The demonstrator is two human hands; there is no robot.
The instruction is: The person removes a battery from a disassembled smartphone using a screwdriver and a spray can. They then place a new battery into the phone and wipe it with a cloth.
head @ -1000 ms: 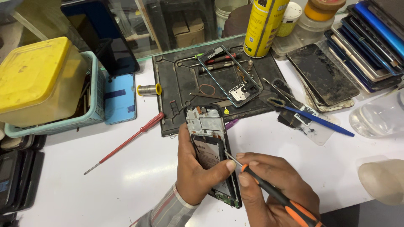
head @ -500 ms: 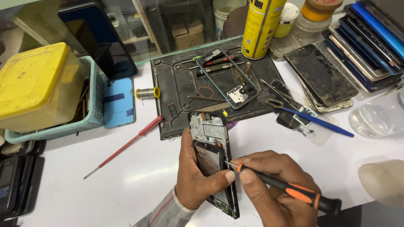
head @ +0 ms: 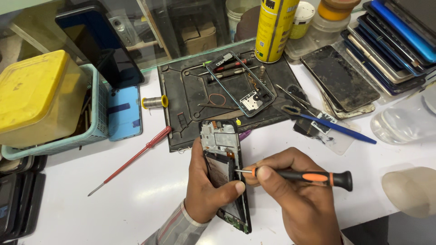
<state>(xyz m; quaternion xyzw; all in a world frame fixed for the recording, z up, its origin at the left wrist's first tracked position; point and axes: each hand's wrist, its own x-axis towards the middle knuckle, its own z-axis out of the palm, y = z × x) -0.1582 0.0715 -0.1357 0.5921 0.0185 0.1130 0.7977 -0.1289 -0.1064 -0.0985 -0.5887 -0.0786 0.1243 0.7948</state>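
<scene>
The opened phone (head: 223, 174) lies on the white table (head: 81, 199). It is a long, thin black slab with its back off, so small metal and green parts show inside. Its top end just touches the near edge of the dark work mat (head: 190, 102), a flat, rubbery-looking square with shallow dents.

The left hand (head: 205, 188) wraps around the phone from its left side, with the thumb pressed across the phone's middle. The right hand (head: 290, 195) sits just right of the phone, fingers curled tight around a screwdriver (head: 297, 175). The screwdriver has a black and orange handle and a thin metal tip, and it lies nearly flat, with the tip touching the phone's right edge.

Left of the phone lies a red screwdriver (head: 131, 159), long and skinny. Beyond the phone, on the mat, rests an empty phone frame (head: 239, 84), a thin open rectangle. A tall yellow spray can (head: 275, 27) stands at the mat's far edge.
</scene>
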